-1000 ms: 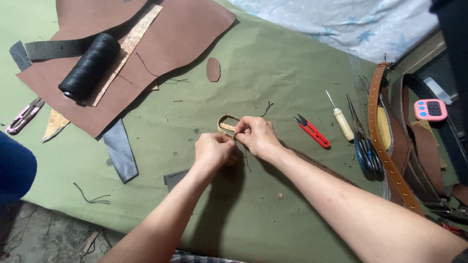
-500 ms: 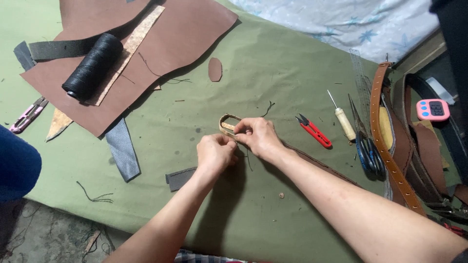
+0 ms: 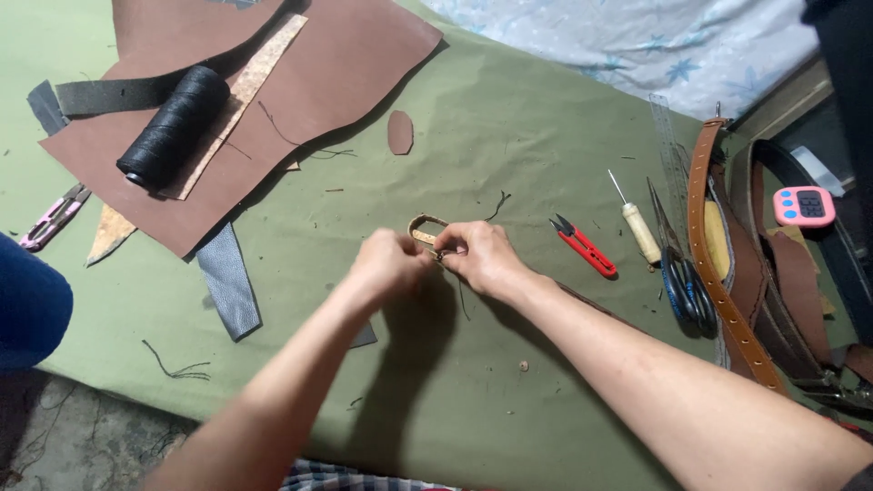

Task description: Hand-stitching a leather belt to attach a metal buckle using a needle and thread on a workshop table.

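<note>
Both hands meet at the middle of the green cloth (image 3: 509,136), and most of what they work is buried under the fingers. The left hand (image 3: 389,265) is curled shut, fingertips pinched at the near end of a small tan leather loop (image 3: 426,225); the right hand (image 3: 482,256) pinches the same piece from the other side, thumb and forefinger closed on it. Only the far arc of the loop peeks out beyond the knuckles, so its long axis seems to run away from the hands, though the held end is hidden.

A dark thread (image 3: 464,300) trails down under the right wrist — where it starts is covered. Right of the right hand lie red thread snips (image 3: 584,247), then a wooden-handled awl (image 3: 637,225) and blue-handled scissors (image 3: 687,291), blades pointing away. Beyond them a tan belt (image 3: 718,273) runs off the lower edge. Far left of the left hand, a spool of black thread (image 3: 173,127) rests on a brown leather sheet (image 3: 346,64) — cut off at the top.
</note>
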